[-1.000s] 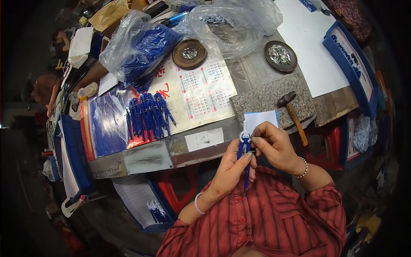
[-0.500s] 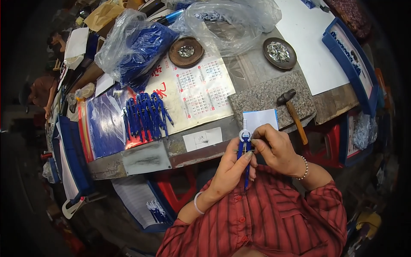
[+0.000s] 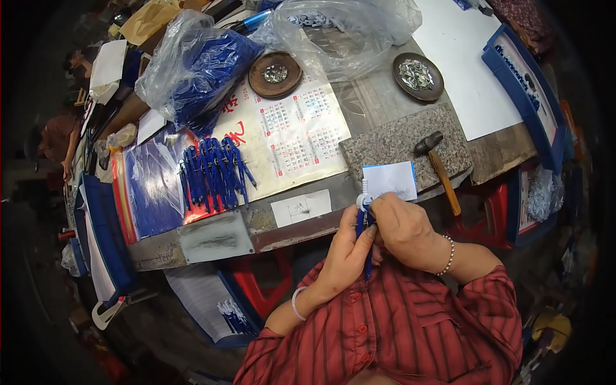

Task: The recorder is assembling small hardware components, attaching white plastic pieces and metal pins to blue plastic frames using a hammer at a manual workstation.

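A blue drawing compass [image 3: 360, 221] with a pale grey ringed head and ribbed handle is held upright in front of my chest, at the table's near edge. Wrapped round its legs are the fingers of my left hand [image 3: 343, 260], thumb in front; one leg's tip sticks out below. My right hand [image 3: 410, 234] is closed at the right side of the head, fingers pinched together and covering part of it. Whether a small part sits between those fingers is hidden. Just beyond the compass lies a white paper pad [image 3: 391, 179] with a blue edge.
A hammer [image 3: 437, 173] rests on a granite slab [image 3: 398, 138]. Two round dishes [image 3: 260, 83] [image 3: 401, 80] hold small metal parts. Several blue compasses [image 3: 212, 173] are heaped at left, near a plastic bag [image 3: 208, 80] of blue pieces. Blue trays [image 3: 545, 138] flank the table.
My right hand has moved left and closed in over the side of the compass head, its fingers bunched tighter. The left hand keeps its hold, and the view has shifted slightly.
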The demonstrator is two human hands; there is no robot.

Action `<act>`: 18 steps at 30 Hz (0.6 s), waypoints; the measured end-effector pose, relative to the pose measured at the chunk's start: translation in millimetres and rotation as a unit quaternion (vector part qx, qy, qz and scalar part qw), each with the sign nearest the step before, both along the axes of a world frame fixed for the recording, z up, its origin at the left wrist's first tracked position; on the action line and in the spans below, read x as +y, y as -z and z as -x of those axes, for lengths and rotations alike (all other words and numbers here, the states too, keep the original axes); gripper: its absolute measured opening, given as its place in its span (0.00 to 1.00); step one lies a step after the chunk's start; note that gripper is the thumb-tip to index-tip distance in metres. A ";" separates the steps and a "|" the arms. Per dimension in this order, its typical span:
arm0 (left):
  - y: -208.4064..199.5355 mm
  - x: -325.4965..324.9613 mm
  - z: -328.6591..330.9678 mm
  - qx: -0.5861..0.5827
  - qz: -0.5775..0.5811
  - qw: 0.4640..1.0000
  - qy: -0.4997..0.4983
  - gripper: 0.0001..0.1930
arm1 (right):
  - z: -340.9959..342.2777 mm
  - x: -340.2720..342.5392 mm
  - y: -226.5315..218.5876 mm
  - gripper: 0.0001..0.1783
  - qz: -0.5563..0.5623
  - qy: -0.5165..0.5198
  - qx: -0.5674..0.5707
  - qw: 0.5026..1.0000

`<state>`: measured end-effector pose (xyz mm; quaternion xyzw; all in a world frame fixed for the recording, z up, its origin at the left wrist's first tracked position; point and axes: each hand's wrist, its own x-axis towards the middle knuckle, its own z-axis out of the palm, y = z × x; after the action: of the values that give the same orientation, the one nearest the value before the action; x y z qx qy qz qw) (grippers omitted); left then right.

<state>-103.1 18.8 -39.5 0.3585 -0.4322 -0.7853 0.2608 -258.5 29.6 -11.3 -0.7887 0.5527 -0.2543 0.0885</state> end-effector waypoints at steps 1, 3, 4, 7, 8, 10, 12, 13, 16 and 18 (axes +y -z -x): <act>-2.8 -0.6 -1.1 0.001 0.000 1.000 -0.001 0.18 | 3.0 0.3 -1.0 0.14 -0.038 -0.003 -0.043 0.998; -10.6 -2.1 -2.7 0.006 -0.031 0.999 0.027 0.21 | 9.5 -1.4 -5.4 0.12 -0.077 -0.008 -0.085 0.993; -10.7 -1.8 -3.4 0.006 -0.031 0.999 0.025 0.21 | 12.9 -3.7 -9.5 0.10 -0.122 -0.007 -0.154 0.980; -11.1 -2.4 -3.9 0.065 -0.057 0.996 0.027 0.21 | 20.4 -4.2 -7.9 0.11 -0.219 -0.011 -0.264 0.939; -12.0 -3.2 -3.9 0.077 -0.063 0.995 0.026 0.20 | 19.8 -3.3 -8.5 0.14 -0.270 0.017 -0.354 0.895; -13.5 -3.8 -4.3 0.088 -0.069 0.993 0.025 0.20 | 20.1 -2.6 -8.6 0.17 -0.318 0.044 -0.439 0.839; -14.3 -3.4 -4.7 0.114 -0.081 0.990 0.010 0.19 | 22.6 -3.1 -7.7 0.22 -0.334 0.039 -0.507 0.794; -14.1 -2.7 -4.7 0.115 -0.082 0.990 0.009 0.19 | 24.0 -3.2 -7.3 0.22 -0.334 0.039 -0.506 0.794; -12.7 -0.2 -4.1 0.123 -0.094 0.987 0.033 0.19 | 24.0 -2.8 -6.4 0.22 -0.386 0.007 -0.560 0.733; -11.4 1.2 -3.3 0.133 -0.101 0.985 0.039 0.19 | 18.3 -2.3 -6.9 0.21 -0.436 -0.010 -0.614 0.658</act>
<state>-99.8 20.0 -28.1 0.2580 -0.3252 -0.8754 0.2478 -276.8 27.3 -4.4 -0.3297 0.4127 -0.4097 0.7437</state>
